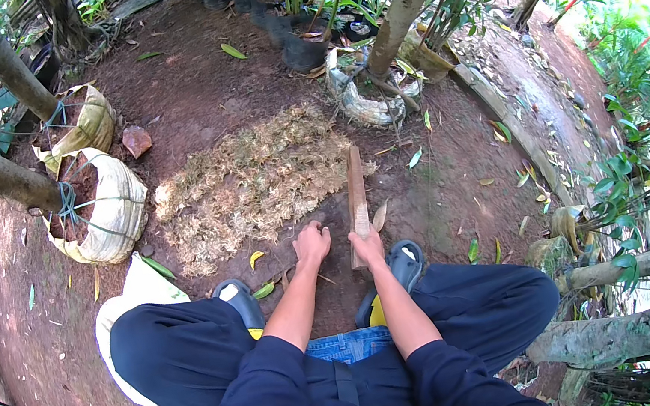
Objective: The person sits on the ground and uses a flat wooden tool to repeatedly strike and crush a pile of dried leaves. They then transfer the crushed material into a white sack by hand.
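A length of wood (355,191) lies on the soil between my feet and points away from me. My right hand (366,244) is closed around its near part. Just left of it, my left hand (312,242) is low over the bare soil, fingers curled; whether anything is in them cannot be told. Beyond both hands spreads a flat patch of dry, pale plant fibre (250,183), and the far end of the wood reaches its right edge. A yellow leaf (256,259) lies left of my left hand.
Soil-filled sacks (122,199) tied round tree trunks stand at left, with a reddish stone (137,141) beside them. Another sack (370,105) surrounds a trunk beyond the patch, near black plant pots (304,50). A white sack (147,283) lies by my left knee.
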A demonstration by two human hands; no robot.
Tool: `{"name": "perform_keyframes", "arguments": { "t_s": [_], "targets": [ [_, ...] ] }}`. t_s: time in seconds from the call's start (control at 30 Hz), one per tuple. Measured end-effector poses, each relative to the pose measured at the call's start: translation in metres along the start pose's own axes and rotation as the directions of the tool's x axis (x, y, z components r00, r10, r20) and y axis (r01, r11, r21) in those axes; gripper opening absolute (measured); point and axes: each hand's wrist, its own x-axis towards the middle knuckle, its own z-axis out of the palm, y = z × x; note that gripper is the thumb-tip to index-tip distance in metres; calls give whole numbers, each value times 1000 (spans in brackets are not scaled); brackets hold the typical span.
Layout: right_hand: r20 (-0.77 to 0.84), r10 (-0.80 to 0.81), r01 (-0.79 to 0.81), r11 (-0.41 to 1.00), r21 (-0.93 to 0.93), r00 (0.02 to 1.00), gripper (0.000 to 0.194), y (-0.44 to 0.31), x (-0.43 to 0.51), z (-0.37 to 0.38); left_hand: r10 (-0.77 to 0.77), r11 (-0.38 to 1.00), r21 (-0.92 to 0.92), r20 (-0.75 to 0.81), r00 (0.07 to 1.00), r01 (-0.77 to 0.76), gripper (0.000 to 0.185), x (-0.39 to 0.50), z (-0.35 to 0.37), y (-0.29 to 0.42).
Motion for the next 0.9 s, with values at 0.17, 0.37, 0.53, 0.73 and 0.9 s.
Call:
{"name": "perform_keyframes", "arguments": {
  "t_s": [0.17, 0.37, 0.53, 0.73, 0.9],
  "targets": [
    [-38, 49, -47, 997, 56, 998, 57, -18, -12, -12, -8, 1000, 21, 2, 1000, 8, 35, -1, -1, 6],
    [-338, -73, 163, 955, 247, 938, 64, -59, -33, -19, -17, 1000, 12, 18, 1000, 16, 34, 1, 2, 3],
    [-542, -265, 385, 915, 118, 797, 69, -72, -36, -25, -10, 1000, -11, 55, 998, 11, 36, 4, 4, 1],
    [-183, 30, -53, 991, -121, 983, 76, -26, -50, -10, -38, 999, -31, 89, 995, 41, 36, 1, 1, 7],
    [-18, 157, -158, 978, -138, 987, 78, -10, -40, -8, -20, 998, -62, 73, 997, 25, 37, 3, -2, 6]
  ]
}}
